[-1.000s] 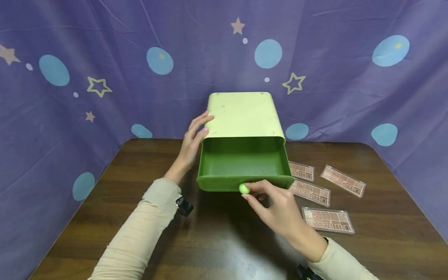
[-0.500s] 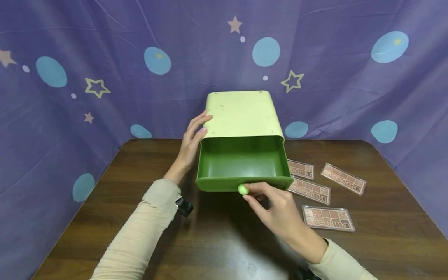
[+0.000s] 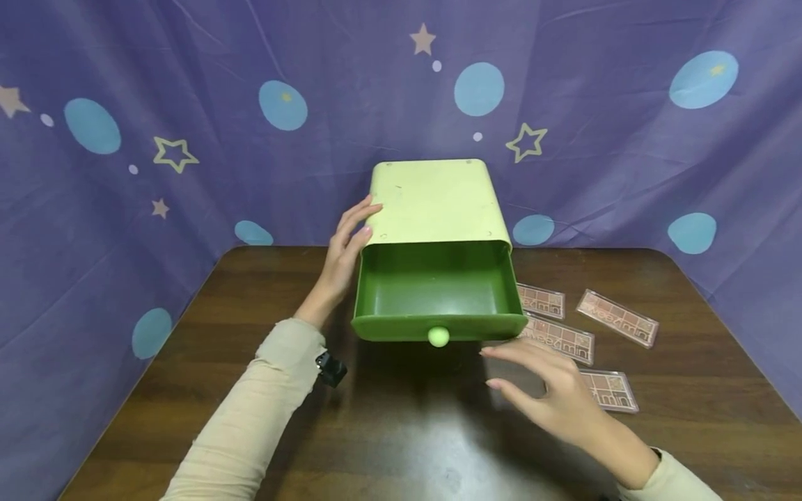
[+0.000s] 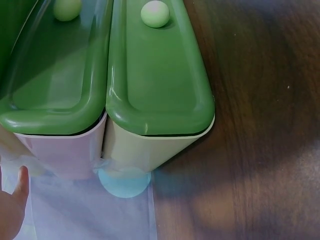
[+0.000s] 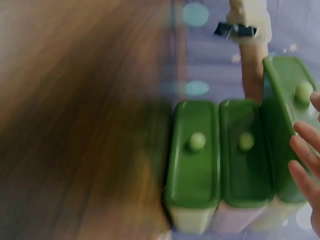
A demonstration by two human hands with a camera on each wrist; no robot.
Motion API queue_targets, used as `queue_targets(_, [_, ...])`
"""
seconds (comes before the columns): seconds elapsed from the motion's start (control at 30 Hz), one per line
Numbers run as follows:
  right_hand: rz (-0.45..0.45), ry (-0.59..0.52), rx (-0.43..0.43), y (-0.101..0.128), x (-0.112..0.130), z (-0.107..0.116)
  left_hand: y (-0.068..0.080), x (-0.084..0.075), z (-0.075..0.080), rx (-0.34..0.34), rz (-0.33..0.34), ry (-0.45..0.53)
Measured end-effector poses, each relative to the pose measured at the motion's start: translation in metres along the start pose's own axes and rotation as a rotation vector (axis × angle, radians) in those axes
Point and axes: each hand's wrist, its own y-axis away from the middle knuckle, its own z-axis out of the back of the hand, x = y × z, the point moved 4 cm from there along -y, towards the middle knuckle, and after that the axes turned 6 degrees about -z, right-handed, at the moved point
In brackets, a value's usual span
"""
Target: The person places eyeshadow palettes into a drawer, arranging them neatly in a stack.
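A drawer cabinet point(image 3: 432, 202) with a pale yellow-green top stands at the table's back. Its top green drawer point(image 3: 388, 328) is pulled out, and only its bare inside shows. My left hand point(image 3: 340, 259) rests against the cabinet's upper left side, fingertips on the top edge. To the right of the drawer's round light-green knob point(image 3: 438, 337), my right hand point(image 3: 554, 393) hovers apart from it, thumb and fingers spread with nothing between them. Two lower drawers, a middle drawer point(image 4: 55, 75) and a bottom drawer point(image 4: 160, 75), are pushed in.
Several clear-lidded eyeshadow palettes lie on the table right of the cabinet, among them a tilted palette point(image 3: 617, 319) and a nearer palette point(image 3: 610, 391) partly behind my right hand. A purple patterned curtain point(image 3: 401, 104) hangs behind the wooden table point(image 3: 388, 445).
My right hand has let go of the drawer knob and moved right, towards the palettes. The drawer stays out, and my left hand keeps its place on the cabinet.
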Motion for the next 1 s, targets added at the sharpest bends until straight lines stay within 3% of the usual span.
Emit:
queue_targets(0.2, [-0.084, 0.041, 0.045, 0.023, -0.013, 0.026, -0.001, -0.006, -0.002, -0.003, -0.001, 0.0])
queue_targets(0.67, [-0.491, 0.232, 0.259, 0.09, -0.057, 0.085, 0.0, -0.007, -0.002, 0.0, -0.004, -0.007])
queue_targets(0.8, [-0.502, 0.259, 0.293, 0.103, -0.068, 0.099, 0.0, -0.005, -0.001, 0.002, 0.002, -0.005])
queue_targets(1.0, [-0.486, 0.298, 0.321, 0.121, -0.082, 0.113, 0.0, 0.024, 0.003, -0.01, -0.019, -0.008])
